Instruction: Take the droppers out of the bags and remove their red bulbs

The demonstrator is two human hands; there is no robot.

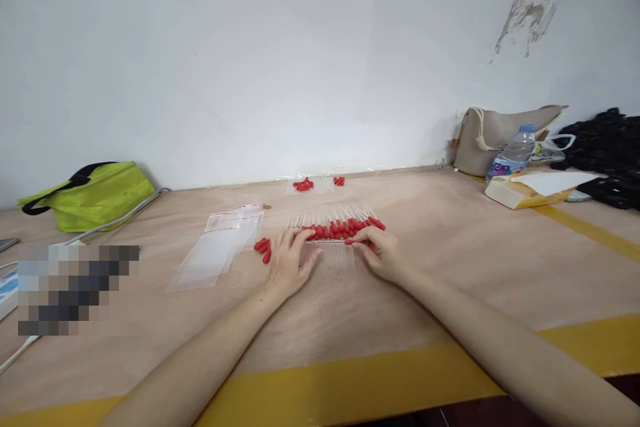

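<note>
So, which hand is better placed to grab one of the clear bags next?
Left, probably. The left hand rests at the left end of the dropper row, beside the clear bags; the right hand sits at the other end.

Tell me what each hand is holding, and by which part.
The left hand and right hand rest on the red bulbs of the row of droppers, one at each end; a grip cannot be told.

The left hand [290, 261] and right hand [383, 255] are bare. The left forearm [200, 355] and right forearm [493, 340] are bare too, long and slender, uncovered as far as they show.
</note>
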